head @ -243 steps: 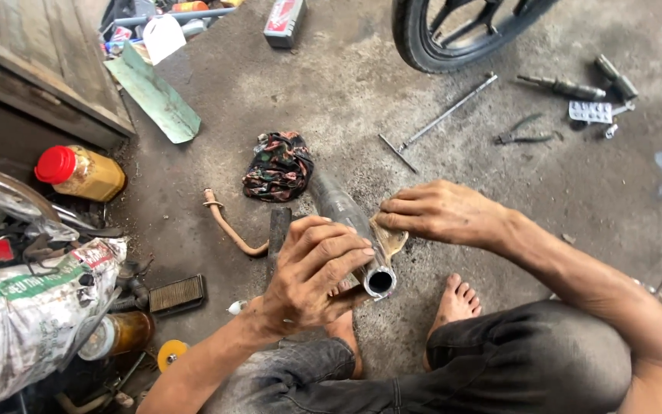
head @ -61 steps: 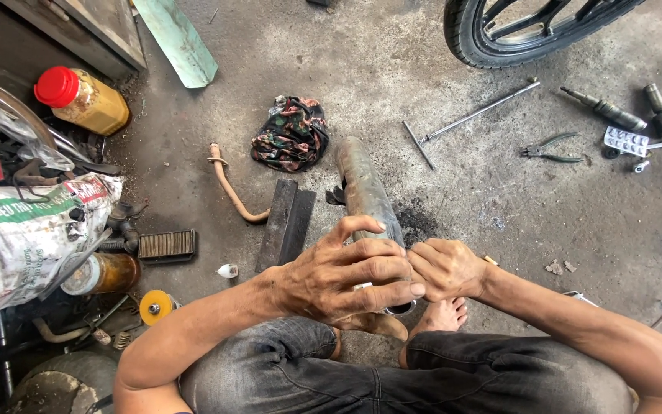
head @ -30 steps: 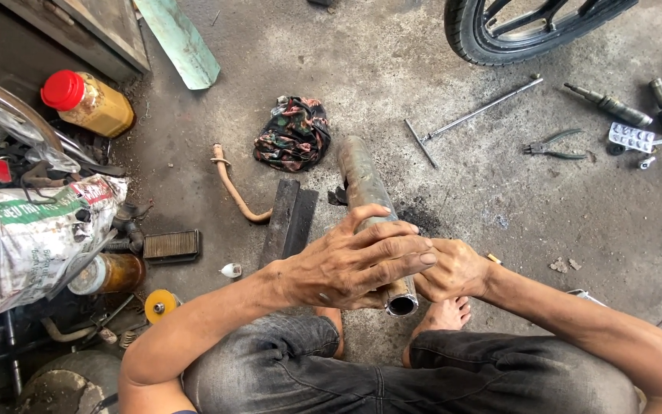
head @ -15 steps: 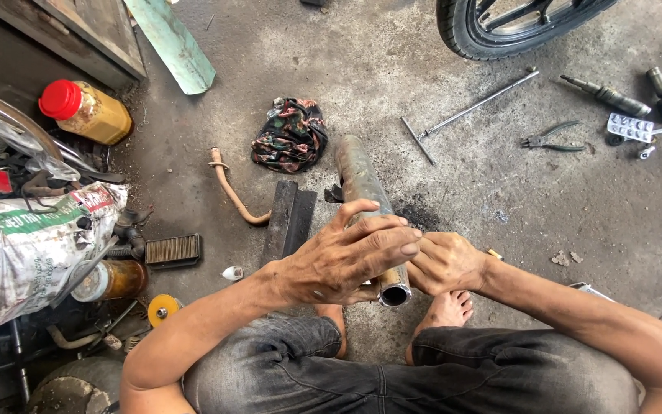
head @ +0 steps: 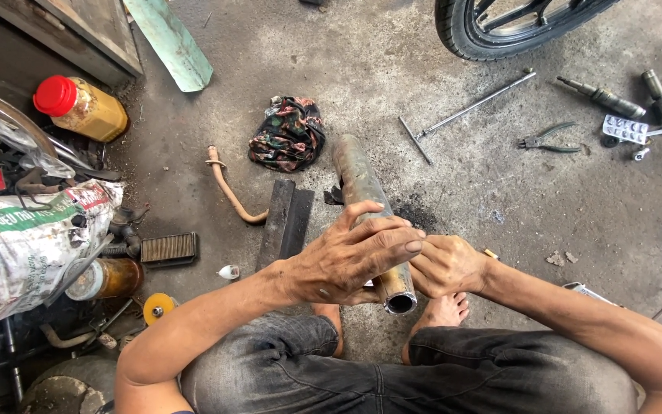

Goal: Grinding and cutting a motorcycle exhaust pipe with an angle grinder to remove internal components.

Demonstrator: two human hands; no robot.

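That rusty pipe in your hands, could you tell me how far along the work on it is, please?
Done: the rusty pipe lies free on the floor, open end raised. In hand: the left hand grips it over the top while the right hand works beside it. Left: heavy rust remains; the T-handle wrench and pliers lie untouched.

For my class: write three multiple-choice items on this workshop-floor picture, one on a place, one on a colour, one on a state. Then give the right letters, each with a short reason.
1. Where does the crumpled patterned cloth lie?
A. on the concrete floor beside the far end of the rusty metal pipe
B. on the person's lap
C. on top of the black wheel

2. What colour is the cap of the yellow plastic bottle?
A. blue
B. red
C. white

3. How is the pipe held?
A. it lies untouched
B. by one hand only
C. by both hands at its near end

Key: 1 A, the cloth sits on the floor left of the pipe's far end. 2 B, the cap is red. 3 C, the left hand wraps over the pipe and the right hand meets it from the side.
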